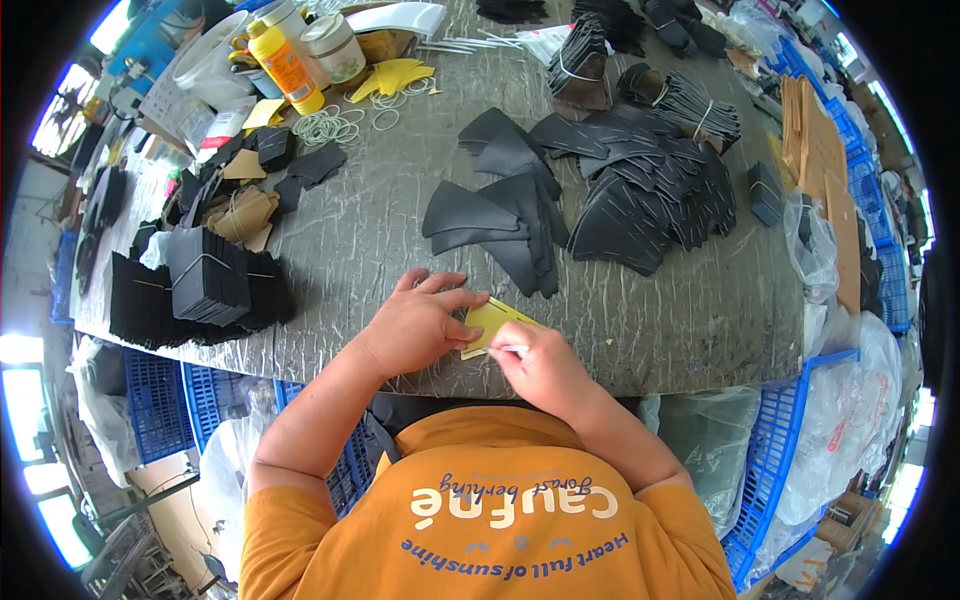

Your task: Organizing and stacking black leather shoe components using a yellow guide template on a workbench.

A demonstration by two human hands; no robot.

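Note:
Near the front edge of the table lies a small yellow template (pixel 489 319) with thin slots cut in it. My left hand (pixel 418 322) holds it down with thumb and index finger, the other fingers stretched out beyond. My right hand (pixel 541 366) is closed in a pinch over its near edge, around a thin whitish pen-like stick (pixel 514 349), whose tip I cannot make out. Just beyond are loose black cut pieces (pixel 490 220), fanned over one another. To their right is a bigger heap of black pieces (pixel 650 190) marked with short light lines. Whatever is under the template is hidden.
Tied black stacks (pixel 207 278) stand at the left edge. Rubber bands (pixel 328 127), a yellow bottle (pixel 285 68) and a lidded jar (pixel 333 48) are at the back left. Bundled black pieces (pixel 578 62) lie at the back. Blue crates (pixel 770 470) stand beside the table.

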